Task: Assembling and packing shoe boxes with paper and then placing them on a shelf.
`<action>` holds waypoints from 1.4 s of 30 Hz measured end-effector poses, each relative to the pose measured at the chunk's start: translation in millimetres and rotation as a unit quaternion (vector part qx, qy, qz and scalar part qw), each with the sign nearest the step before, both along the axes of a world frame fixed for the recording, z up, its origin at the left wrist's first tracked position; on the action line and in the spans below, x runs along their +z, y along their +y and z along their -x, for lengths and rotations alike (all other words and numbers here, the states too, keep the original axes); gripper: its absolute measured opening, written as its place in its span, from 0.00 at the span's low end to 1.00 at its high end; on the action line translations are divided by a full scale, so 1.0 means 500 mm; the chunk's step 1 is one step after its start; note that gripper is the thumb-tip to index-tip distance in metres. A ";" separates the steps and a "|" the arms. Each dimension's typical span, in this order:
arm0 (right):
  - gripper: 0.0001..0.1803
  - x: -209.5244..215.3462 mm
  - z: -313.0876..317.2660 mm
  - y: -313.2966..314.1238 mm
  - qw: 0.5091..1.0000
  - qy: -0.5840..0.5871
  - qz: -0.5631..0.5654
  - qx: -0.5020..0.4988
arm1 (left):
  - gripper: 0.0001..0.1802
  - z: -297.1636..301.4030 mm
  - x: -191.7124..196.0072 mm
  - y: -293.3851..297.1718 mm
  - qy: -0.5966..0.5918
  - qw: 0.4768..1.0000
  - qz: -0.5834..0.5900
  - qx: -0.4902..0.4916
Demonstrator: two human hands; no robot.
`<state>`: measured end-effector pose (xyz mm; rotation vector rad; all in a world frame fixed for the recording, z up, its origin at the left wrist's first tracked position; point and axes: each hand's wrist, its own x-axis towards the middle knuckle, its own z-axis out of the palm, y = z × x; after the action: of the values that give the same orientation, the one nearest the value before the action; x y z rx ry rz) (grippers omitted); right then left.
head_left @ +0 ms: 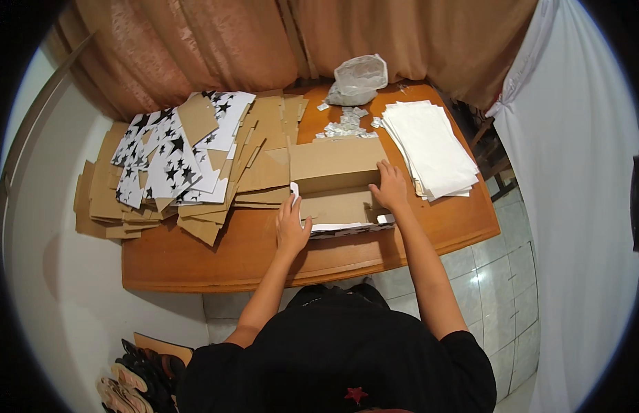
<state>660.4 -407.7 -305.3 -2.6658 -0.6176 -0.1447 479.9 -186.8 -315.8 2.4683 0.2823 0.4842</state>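
A cardboard box (pixel 338 165) stands on the wooden table in front of me, its lid raised at the back and its brown inside showing. White paper with black marks covers its front edge. My left hand (pixel 292 227) grips the box's left front corner, next to a small white flap. At the right end, my right hand (pixel 390 188) holds the side wall, its fingers near the lid's corner and its thumb toward the inside. Some fingertips are hidden by the box walls.
Flat cardboard pieces (pixel 264 168) and star-patterned sheets (pixel 175 155) lie piled on the left. A stack of white paper (pixel 433 148) is on the right. Behind the box are small white packets (pixel 347 125) and a plastic bag (pixel 359 81). The table's edge (pixel 216 283) runs close to me.
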 end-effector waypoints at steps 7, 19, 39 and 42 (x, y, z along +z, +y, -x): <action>0.30 -0.057 -0.065 -0.093 0.949 0.010 -0.316 0.017 | 0.31 -0.070 0.065 -0.112 0.002 0.998 -0.052 0.017; 0.14 -0.040 -0.069 -0.338 0.990 -0.070 0.073 -0.102 | 0.19 -0.287 0.047 -0.408 -0.077 0.955 0.130 -0.254; 0.08 0.108 0.104 -0.245 0.967 -0.179 -0.168 0.063 | 0.12 -0.504 0.066 -0.348 0.260 0.819 0.502 -0.101; 0.09 0.161 0.132 -0.211 0.967 -0.129 -0.183 0.121 | 0.12 -0.413 0.163 -0.294 0.165 0.820 0.538 -0.104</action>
<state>594.4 -513.5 -224.6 -2.2127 -0.8969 -0.4911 686.6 -333.9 -234.5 1.4042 0.3029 -0.2024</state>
